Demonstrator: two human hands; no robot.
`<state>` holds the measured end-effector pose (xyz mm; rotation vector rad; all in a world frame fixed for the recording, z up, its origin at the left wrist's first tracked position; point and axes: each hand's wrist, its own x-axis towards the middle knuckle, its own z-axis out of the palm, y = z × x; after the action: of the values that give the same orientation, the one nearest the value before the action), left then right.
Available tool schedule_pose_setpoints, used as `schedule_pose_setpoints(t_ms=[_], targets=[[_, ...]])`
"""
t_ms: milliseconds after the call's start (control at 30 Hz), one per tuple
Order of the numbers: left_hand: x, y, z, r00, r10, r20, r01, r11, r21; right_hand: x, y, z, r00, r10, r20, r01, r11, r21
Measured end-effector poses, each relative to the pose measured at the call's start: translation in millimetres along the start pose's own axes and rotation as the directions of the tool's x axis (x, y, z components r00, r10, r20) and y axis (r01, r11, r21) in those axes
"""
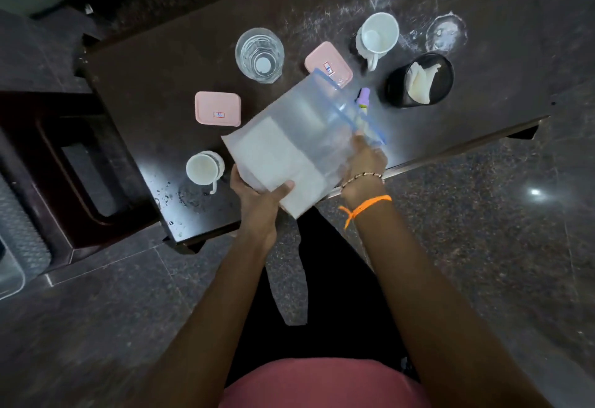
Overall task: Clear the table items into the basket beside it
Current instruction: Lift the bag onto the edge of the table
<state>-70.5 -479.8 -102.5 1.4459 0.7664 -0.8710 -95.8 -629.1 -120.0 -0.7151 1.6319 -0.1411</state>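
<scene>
Both my hands hold a clear zip-top plastic bag [299,137] with white paper inside, lifted above the dark table [154,85]. My left hand [257,193] grips its lower left corner, thumb on top. My right hand [365,159] grips the right edge near the blue zip strip. On the table stand a clear glass [259,55], two pink lidded boxes [218,108] [328,61], two white mugs [204,169] [378,37], a purple-capped pen [363,100] and a black cup with white tissue [420,80]. A grey basket [13,240] shows at the left edge.
A dark wooden chair or stool [74,162] stands between the table and the basket. A round water stain [446,32] marks the table's far right. Droplets lie near the front left corner. Dark tiled floor surrounds the table.
</scene>
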Motion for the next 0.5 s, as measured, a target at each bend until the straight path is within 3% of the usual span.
schedule_pose_setpoints(t_ms=[67, 167, 233, 333, 433, 500], targets=[[-4, -1, -21, 0.989, -0.110, 0.102, 0.104, 0.992, 0.067, 9, 2, -2, 1.000, -0.026, 0.018, 0.024, 0.996, 0.089], [-4, 18, -55, 0.968, -0.206, 0.146, 0.195, 0.977, 0.090, 10, 1, -3, 0.976, -0.091, 0.199, 0.113, 0.988, -0.102], [3, 41, -74, 0.981, -0.169, 0.091, 0.164, 0.984, 0.067, 7, -1, -5, 0.939, -0.112, 0.326, 0.179, 0.966, -0.186], [1, 62, -81, 0.968, -0.174, 0.182, 0.119, 0.953, 0.278, 2, 2, 0, 0.883, -0.045, 0.466, 0.175, 0.955, -0.239], [-2, 57, -77, 0.937, -0.133, 0.323, -0.016, 0.908, 0.419, -6, 10, 6, 0.899, -0.012, 0.438, 0.157, 0.942, -0.297], [1, 49, -80, 0.965, -0.050, 0.258, -0.068, 0.900, 0.430, -17, 16, 0, 0.905, 0.090, 0.416, 0.078, 0.925, -0.371]])
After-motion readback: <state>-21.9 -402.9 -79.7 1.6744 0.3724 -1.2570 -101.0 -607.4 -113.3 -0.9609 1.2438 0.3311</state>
